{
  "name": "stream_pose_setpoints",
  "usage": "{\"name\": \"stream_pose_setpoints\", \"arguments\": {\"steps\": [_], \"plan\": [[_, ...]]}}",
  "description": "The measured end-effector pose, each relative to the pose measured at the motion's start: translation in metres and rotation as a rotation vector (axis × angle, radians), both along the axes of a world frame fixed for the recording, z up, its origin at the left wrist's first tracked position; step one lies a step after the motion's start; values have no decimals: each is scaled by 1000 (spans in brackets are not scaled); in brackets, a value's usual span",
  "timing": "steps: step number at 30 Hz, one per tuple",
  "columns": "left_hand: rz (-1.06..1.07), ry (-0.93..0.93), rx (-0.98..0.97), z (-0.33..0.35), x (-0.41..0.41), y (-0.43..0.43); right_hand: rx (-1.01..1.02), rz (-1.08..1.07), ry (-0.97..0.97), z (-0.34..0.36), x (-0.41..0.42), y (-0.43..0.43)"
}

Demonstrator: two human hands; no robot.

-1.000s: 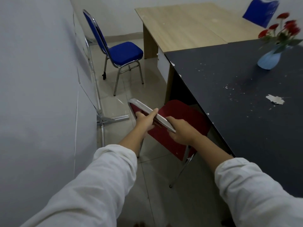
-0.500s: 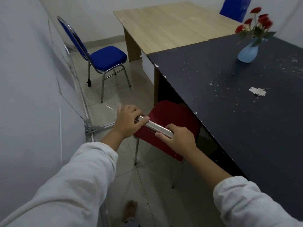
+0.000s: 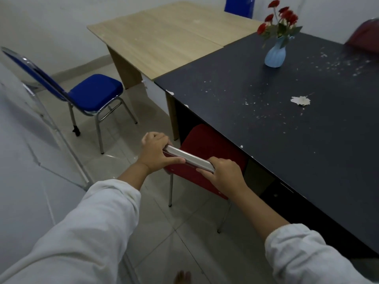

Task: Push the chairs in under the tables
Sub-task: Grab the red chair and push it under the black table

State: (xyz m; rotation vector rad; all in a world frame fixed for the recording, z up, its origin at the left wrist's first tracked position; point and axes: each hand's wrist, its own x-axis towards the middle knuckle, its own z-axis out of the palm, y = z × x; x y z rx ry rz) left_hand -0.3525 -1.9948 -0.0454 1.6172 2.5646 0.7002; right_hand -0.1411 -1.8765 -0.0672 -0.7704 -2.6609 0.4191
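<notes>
red chair (image 3: 207,144) pushed further under black table (image 3: 266,119), left hand (image 3: 155,152) shifted onto backrest corner

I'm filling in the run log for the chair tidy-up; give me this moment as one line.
step: pushing red chair under black table | left hand: grips backrest | right hand: grips backrest | blue chair: not pushed in

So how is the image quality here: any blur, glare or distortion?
Head view: dim, flat light; wide-angle bending at the edges, curving the blue chair back; slight glare on the red chair top rail between left hand and right hand; far-right corner blurred.
</notes>
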Motion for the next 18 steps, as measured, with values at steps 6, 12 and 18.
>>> {"name": "stream_pose_setpoints", "arguments": {"steps": [6,12,18], "plan": [[-136,-50,-39,8,-35,54,46,-131,32,1,-20,22],[-191,-63,-46,11,-56,100,72,-217,59,3,-37,49],[-210,-58,-59,10,-65,132,148,-251,97,-3,-48,78]]}}
